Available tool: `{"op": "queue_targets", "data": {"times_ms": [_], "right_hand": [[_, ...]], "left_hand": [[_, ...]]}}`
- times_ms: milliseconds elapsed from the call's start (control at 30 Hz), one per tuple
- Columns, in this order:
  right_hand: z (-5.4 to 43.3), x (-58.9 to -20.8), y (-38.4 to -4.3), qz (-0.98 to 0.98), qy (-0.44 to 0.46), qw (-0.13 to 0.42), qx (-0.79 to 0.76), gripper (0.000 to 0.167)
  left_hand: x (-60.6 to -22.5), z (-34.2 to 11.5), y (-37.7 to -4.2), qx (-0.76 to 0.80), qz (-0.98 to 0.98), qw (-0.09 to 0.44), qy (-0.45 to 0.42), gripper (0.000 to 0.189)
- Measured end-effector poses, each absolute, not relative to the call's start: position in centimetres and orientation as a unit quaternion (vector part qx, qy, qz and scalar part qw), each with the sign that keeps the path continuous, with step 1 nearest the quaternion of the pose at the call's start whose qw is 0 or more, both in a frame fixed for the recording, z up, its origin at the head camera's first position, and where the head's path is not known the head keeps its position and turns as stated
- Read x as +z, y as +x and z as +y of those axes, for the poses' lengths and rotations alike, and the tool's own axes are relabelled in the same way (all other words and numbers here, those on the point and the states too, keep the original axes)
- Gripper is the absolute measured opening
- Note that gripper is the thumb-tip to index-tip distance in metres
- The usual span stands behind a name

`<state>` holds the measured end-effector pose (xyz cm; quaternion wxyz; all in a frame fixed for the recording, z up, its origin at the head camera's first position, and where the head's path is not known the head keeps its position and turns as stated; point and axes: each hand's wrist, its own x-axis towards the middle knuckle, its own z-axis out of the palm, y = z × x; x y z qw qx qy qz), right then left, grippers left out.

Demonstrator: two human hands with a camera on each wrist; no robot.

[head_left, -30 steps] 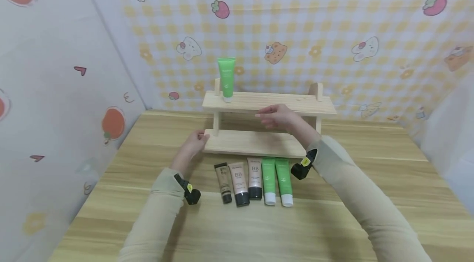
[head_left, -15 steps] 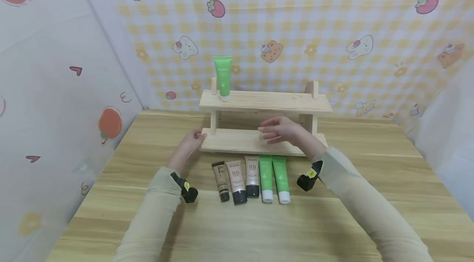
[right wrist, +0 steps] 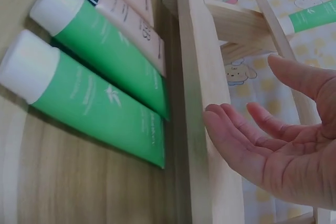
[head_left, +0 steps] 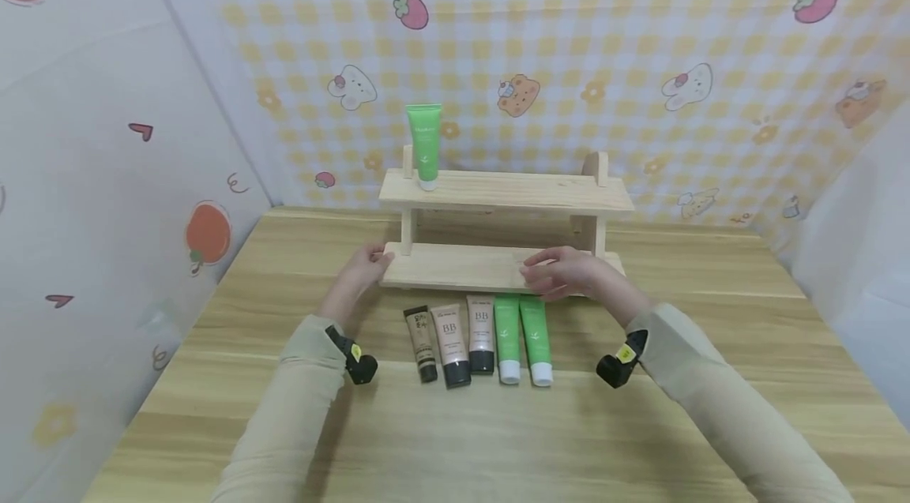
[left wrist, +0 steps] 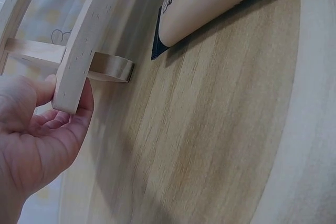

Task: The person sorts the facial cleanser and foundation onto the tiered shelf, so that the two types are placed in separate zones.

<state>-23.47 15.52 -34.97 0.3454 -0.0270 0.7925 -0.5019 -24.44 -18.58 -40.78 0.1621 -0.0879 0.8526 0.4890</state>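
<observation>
Head view was softly bright, pale sheen lay on bench (head_left: 469, 440) in front of shelf (head_left: 512, 190), wrist views dimmer

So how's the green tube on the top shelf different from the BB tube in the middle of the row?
The green tube stands on its white cap on the top shelf; the BB tube lies on the table.

The green tube is bright green; the BB tube is pinkish-beige with a black cap.

Both have a flat end opposite the cap.

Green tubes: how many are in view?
3. The standing tube is on the upper shelf, toward its left end; the second tube and third tube lie side by side on the table.
</observation>
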Motion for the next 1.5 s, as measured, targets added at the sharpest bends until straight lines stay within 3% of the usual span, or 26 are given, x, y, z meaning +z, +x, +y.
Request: {"op": "queue_targets", "data": {"times_ms": [533, 800, 1133, 1200, 1367, 1500], "right_hand": [[18.0, -37.2, -21.5, 0.821, -0.055, 0.368, -0.433, 0.045], [18.3, -39.2, -20.6, 0.82, 0.01, 0.366, -0.441, 0.044], [16.4, -41.0, -20.1, 0.864, 0.045, 0.295, -0.407, 0.047], [16.0, -41.0, -19.9, 0.878, 0.045, 0.28, -0.386, 0.04], [15.1, -41.0, -19.6, 0.886, 0.044, 0.275, -0.37, 0.027], [14.7, -41.5, -19.7, 0.882, 0.032, 0.281, -0.377, 0.03]], "left_hand": [[-40.9, -18.4, -24.5, 0.486, 0.853, 0.162, -0.096, 0.054], [-41.0, -18.4, -24.7, 0.489, 0.851, 0.167, -0.093, 0.055], [-41.0, -18.5, -24.7, 0.489, 0.852, 0.164, -0.089, 0.055], [-41.0, -18.5, -24.7, 0.489, 0.852, 0.166, -0.09, 0.055], [-40.8, -18.3, -24.7, 0.489, 0.851, 0.168, -0.091, 0.055], [-40.9, -18.4, -24.6, 0.492, 0.851, 0.16, -0.088, 0.055]]}}
